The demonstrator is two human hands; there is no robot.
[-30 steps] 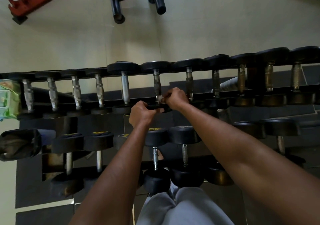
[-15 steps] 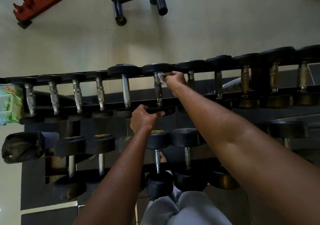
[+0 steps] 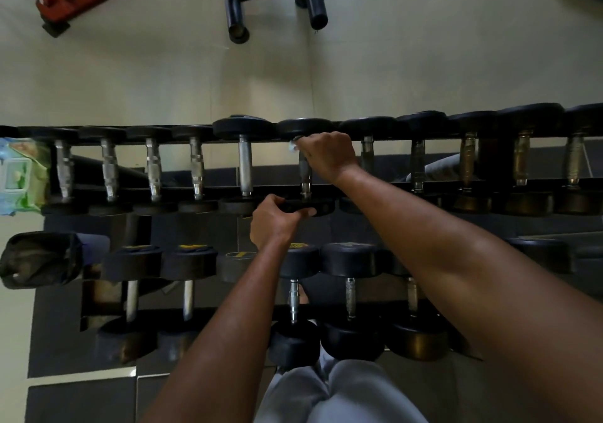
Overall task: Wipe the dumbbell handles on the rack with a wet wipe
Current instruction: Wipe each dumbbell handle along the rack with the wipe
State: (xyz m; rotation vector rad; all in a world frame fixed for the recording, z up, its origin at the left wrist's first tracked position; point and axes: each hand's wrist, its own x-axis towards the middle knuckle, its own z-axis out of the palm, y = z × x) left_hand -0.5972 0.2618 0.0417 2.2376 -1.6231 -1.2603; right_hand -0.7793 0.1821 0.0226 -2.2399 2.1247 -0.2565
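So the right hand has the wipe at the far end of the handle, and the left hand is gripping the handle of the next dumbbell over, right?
Not quite. In the head view the left hand grips the near head of the same dumbbell, not another handle. The right hand does hold the wipe at the handle's far end.

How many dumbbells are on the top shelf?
11 in one row: five left of the dumbbell the right hand wipes, five right of it. Others may lie past the frame's edges.
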